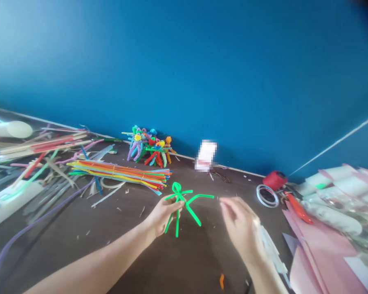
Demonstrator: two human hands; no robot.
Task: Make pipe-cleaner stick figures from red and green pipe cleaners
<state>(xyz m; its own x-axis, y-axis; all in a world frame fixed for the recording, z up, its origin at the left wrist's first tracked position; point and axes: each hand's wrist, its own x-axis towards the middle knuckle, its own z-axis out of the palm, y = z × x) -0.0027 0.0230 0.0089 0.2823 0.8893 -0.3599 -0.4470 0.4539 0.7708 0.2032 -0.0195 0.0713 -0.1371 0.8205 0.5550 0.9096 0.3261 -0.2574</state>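
Observation:
My left hand (168, 212) pinches a green pipe-cleaner figure (188, 206) near its middle, between thumb and fingers. A small loop forms its top, and several straight or bent legs spread out below and to the right. My right hand (241, 224) is just right of the longest leg's tip, apart from it. It is slightly blurred, with the fingers loosely curled, a gap at the thumb and nothing visible in them. Behind the left hand lies a bundle of colourful pipe cleaners (125, 173). Finished-looking pipe-cleaner figures (153, 147) stand in a cluster by the wall.
Loose pipe cleaners and strips (61, 179) cover the table's left side. At right are a red spool (275, 179), a white ring (267, 196), a red-orange tool (299, 208) and pink sheets (322, 241). An orange scrap (222, 281) lies near the front. A blue wall (184, 73) stands behind.

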